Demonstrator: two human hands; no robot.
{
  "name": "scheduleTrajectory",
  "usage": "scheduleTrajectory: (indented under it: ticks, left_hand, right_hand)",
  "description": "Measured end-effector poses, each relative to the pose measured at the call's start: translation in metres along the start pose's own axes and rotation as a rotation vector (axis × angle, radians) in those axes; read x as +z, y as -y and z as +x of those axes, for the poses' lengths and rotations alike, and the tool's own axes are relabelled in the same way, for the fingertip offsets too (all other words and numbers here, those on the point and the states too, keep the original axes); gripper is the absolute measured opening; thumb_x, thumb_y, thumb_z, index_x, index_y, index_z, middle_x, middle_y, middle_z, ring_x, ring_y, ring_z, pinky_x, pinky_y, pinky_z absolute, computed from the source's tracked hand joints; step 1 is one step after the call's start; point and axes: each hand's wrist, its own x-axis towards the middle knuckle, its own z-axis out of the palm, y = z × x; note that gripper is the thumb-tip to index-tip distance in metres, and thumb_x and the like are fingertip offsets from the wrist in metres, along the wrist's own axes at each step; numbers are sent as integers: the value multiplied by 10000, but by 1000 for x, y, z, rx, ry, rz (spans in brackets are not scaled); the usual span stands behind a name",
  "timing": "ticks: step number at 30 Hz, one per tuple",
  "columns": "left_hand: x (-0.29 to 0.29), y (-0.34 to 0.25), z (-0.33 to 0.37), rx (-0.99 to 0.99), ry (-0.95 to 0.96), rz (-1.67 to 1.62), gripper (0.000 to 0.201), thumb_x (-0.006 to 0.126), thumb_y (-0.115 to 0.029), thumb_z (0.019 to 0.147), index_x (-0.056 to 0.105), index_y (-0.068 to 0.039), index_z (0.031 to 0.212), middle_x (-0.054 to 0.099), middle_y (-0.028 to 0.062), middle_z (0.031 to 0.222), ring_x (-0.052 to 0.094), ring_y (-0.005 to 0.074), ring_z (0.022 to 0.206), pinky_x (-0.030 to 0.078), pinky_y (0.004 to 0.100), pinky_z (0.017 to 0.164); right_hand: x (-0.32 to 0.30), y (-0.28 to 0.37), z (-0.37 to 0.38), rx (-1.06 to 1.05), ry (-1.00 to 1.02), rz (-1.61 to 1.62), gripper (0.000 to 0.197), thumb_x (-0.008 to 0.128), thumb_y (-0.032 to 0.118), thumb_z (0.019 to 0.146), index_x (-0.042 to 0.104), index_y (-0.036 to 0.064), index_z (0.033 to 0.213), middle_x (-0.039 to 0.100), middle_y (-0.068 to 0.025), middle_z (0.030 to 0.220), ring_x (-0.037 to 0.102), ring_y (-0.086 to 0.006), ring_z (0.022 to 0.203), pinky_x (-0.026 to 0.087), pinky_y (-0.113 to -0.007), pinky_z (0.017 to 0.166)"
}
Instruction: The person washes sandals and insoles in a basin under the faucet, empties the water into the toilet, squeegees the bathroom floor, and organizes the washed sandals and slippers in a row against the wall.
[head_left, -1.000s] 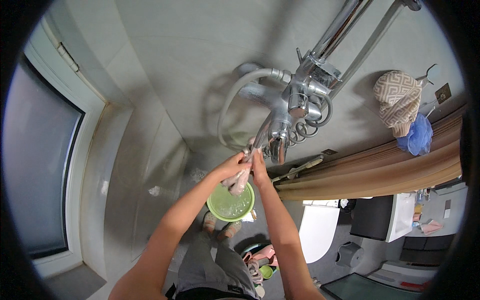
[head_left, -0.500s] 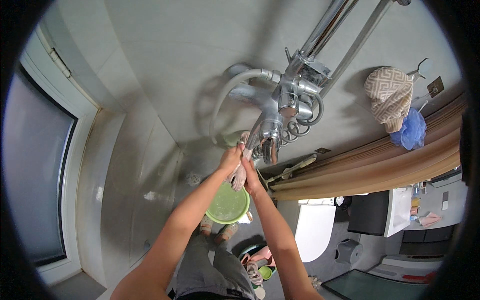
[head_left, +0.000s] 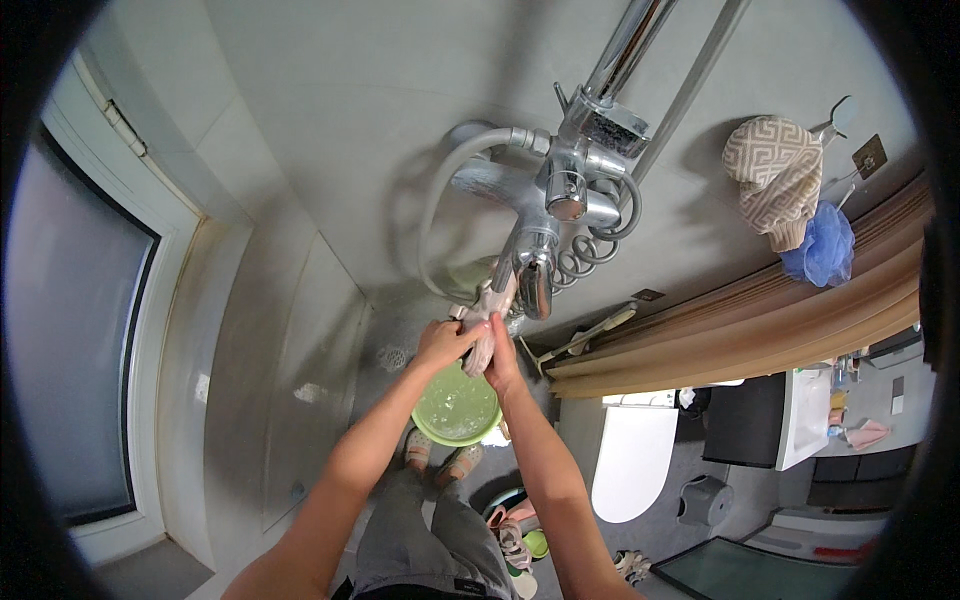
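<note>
My left hand (head_left: pixel 444 345) and right hand (head_left: pixel 504 360), both pinching the cloth (head_left: pixel 481 350), now sit lower, exposing it beneath the spout (head_left: pixel 508 260).

- Pale pink wet item (head_left: pixel 480 357): partly covered by the fingers, its exact kind unclear.
- Right hand (head_left: pixel 502 362): most fingers hidden behind that item.
- Green basin (head_left: pixel 447 441): far rim blocked by the hands and the item.
- Sneaker (head_left: pixel 514 546) and tub (head_left: pixel 508 497): crowded together, the tub partly hidden by the right forearm.
- Shower riser (head_left: pixel 627 48): cut off by the upper edge.
- Frosted pane (head_left: pixel 80 330): outer side lost in the dark rim.
- Bottles (head_left: pixel 838 402) by the washbasin: too small to identify.
</note>
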Motion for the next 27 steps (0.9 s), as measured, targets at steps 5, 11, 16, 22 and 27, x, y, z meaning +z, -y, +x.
scheduleTrajectory:
  ticks: [5, 11, 16, 22, 27]
  left_hand:
    - [8, -9, 9, 150, 119, -577, 351, 621, -229, 816, 557, 10, 1066, 628, 71, 964, 587, 143, 833, 474, 283, 719]
    - [20, -1, 37, 297, -252, -246, 306, 559, -241, 850, 565, 35, 982, 626, 127, 786, 595, 161, 724, 471, 311, 665]
    - [19, 13, 53, 129, -285, -87, 335, 520, -317, 868, 589, 4, 936, 592, 238, 734, 586, 373, 676, 476, 398, 647]
    - [12, 30, 40, -413, 292, -1224, 390, 557, -355, 859, 587, -4, 1028, 640, 85, 856, 610, 165, 706, 508, 320, 679]
    - [-8, 81, 21, -491, 670, -1241, 273, 506, -221, 896, 581, -5, 1046, 639, 91, 907, 623, 168, 801, 515, 319, 766]
  right_hand:
    - [-6, -5, 3, -66, 14, -31, 645, 589, 396, 841, 304, 71, 1321, 474, -93, 1210, 481, -206, 1087, 401, -351, 907]
    - [1, 9, 4, -31, -192, -256, 846, 698, 398, 747, 223, -23, 1307, 449, -123, 1230, 491, -238, 1060, 429, -377, 864]
    - [12, 7, 7, -105, -320, -356, 780, 718, 380, 731, 304, -16, 1259, 475, -117, 1202, 514, -215, 1020, 449, -331, 823]
    - [6, 4, 2, -45, -234, 53, 656, 681, 345, 779, 396, -20, 1243, 458, -130, 1248, 497, -225, 1074, 398, -344, 906]
    - [17, 9, 3, -37, -188, 140, 540, 638, 274, 823, 408, 38, 1251, 503, -104, 1211, 517, -230, 1059, 401, -375, 917]
